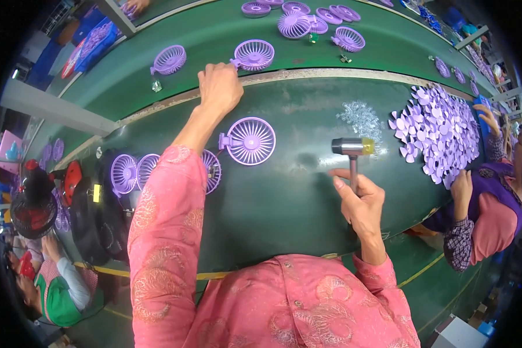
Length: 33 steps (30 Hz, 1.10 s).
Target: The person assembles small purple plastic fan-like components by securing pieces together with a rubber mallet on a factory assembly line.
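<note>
My left hand [220,87] reaches over the belt's near edge, its fingers closed at the small side tab of a round purple fan grille [254,55]; the fingertips are partly hidden. In my right hand [362,203] a small mallet [345,146] stands upright, with a metal head and a yellow face on one end. Between my arms another purple fan housing [251,141] lies flat on the green table. Further fan housings [124,174] lie to the left, some partly covered by my left sleeve.
Across the table runs a green belt [214,35] carrying several purple fan parts. Small clear pieces [361,119] and a heap of light-purple fan blades [438,130] lie at the right, by a co-worker's hand [461,188]. A black machine [35,203] stands at the left.
</note>
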Each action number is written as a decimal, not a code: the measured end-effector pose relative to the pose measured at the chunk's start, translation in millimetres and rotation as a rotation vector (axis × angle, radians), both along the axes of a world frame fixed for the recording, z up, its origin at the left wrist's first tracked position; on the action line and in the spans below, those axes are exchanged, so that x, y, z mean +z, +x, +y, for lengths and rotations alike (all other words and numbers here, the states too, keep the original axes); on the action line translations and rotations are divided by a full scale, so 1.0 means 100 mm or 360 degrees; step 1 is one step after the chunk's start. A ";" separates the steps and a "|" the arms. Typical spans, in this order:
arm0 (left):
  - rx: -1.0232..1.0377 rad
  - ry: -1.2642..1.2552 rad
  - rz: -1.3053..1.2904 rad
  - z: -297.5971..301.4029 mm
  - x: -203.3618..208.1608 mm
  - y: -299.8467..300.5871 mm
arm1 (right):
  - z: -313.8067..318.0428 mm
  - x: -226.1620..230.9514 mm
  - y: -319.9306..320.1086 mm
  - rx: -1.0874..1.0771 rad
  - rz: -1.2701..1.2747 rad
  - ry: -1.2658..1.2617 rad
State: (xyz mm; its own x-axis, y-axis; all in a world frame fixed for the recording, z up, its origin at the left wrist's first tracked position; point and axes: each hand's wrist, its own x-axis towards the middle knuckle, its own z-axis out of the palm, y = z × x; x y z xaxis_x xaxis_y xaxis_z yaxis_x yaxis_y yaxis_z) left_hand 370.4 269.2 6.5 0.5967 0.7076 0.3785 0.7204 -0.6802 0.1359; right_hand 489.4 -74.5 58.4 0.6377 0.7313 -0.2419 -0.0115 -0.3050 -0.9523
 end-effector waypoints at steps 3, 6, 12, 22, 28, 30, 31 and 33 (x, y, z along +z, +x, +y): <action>-0.0210 -0.0143 -0.0170 -0.12 0.12 0.04 | 0.11 -0.01 0.01 0.0012 -0.0004 -0.0030; -0.0294 -0.0475 -0.0462 -0.68 0.48 0.00 | 0.25 0.00 0.06 -0.0002 -0.0063 -0.0004; -0.0775 -0.0756 -0.0726 -1.95 0.52 -0.21 | 0.47 0.01 0.27 0.0134 -0.0414 -0.0202; -0.0651 -0.1440 -0.0831 -2.63 0.33 -0.77 | 0.29 -0.27 0.17 0.0286 -0.0453 -0.0170; -0.0093 -0.2859 -0.1601 -2.46 0.44 -0.74 | 0.26 0.12 -0.03 0.0235 -0.0653 -0.0194; -0.0157 -0.3277 -0.1801 -2.46 0.48 -0.68 | 0.28 0.16 -0.10 0.0231 -0.0737 -0.0162; -0.0154 -0.3277 -0.1803 -2.46 0.50 -0.65 | 0.29 0.18 -0.14 0.0233 -0.0736 -0.0162; -0.0242 -0.3378 -0.1828 -2.45 0.53 -0.62 | 0.31 0.21 -0.20 0.0194 -0.0709 -0.0006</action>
State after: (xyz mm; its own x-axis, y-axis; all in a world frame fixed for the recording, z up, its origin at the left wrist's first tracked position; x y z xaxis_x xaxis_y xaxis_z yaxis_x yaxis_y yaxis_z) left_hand 308.9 23.7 60.0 0.8201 0.3991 -0.4101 -0.1230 0.8228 0.5548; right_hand 469.3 -43.4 79.7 0.5893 0.8072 0.0336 0.4350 -0.2820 -0.8552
